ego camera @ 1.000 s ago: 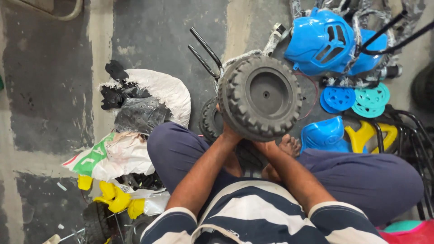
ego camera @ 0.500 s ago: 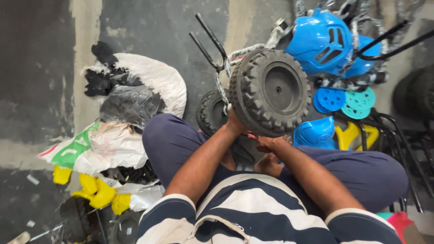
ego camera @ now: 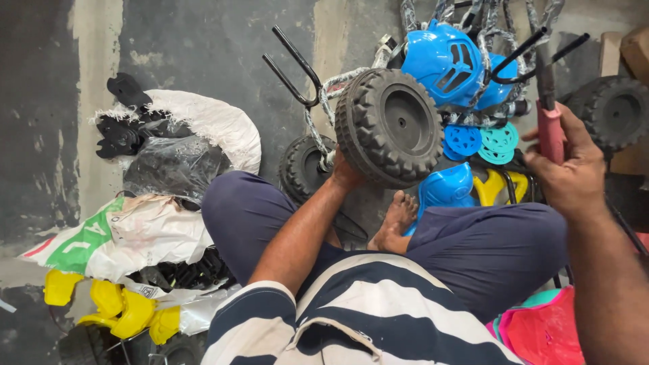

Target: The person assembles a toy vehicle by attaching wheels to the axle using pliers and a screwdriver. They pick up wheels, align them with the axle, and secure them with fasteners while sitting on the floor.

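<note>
The person sits cross-legged on the grey floor and looks down at both hands. The left hand is at the lower edge of a big black wheel with a thick tread; its grip is closed on that edge, though the fingers are mostly hidden behind the wheel, so I cannot tell exactly how they lie. The wheel stands tilted above the knees, with its flat hub face turned to the right, and a bare foot rests just below it. The right hand is raised at the right side, and its grip is clamped around the red handle of a tool, which points upward into a black forked metal part. Behind the wheel there is a blue plastic body of a toy car, wrapped in clear film, and two small round discs, one blue and one turquoise, lie just beside it. A second black wheel lies on the floor near the left knee, and a third wheel stands at the far right. At the left lie white sacks with black parts, and some yellow plastic pieces near the bottom corner.
</note>
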